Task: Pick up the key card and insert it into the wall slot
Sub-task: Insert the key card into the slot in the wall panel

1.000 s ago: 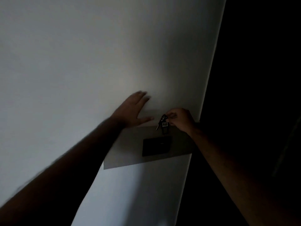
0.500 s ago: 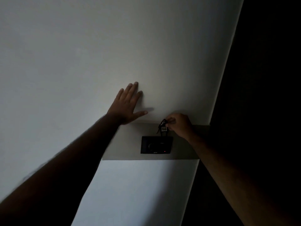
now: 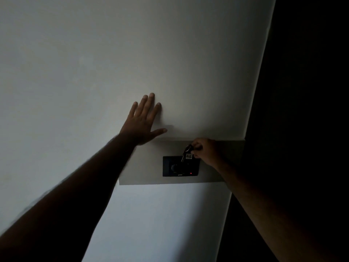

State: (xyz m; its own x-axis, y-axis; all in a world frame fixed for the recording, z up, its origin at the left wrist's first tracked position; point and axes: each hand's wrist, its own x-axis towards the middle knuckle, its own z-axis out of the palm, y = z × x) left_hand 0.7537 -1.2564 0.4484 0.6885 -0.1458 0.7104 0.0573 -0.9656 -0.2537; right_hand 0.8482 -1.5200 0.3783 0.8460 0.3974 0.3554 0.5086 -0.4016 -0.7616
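I am pinching the key card (image 3: 188, 156) in my right hand (image 3: 206, 151), easing it squarely into the wall slot (image 3: 181, 166) by its top edge; my left hand (image 3: 142, 123) is lying splayed and empty.

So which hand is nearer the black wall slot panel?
Right. The right hand holds the key tag at the panel's top edge; the left hand rests flat on the wall, up-left.

The wall (image 3: 170, 53) looks like matt painted plaster, smooth and without sheen, and the grey band (image 3: 147, 163) set across it has the same flat, dull finish. The dark wall slot (image 3: 180, 166) mounted on that band appears to be smooth plastic with a faint gloss, carrying a small red light near its lower edge. The bunch pinched at its top edge looks metallic, with a small pale tag (image 3: 188, 156) that may be paper or plastic; the dim light hides finer texture.
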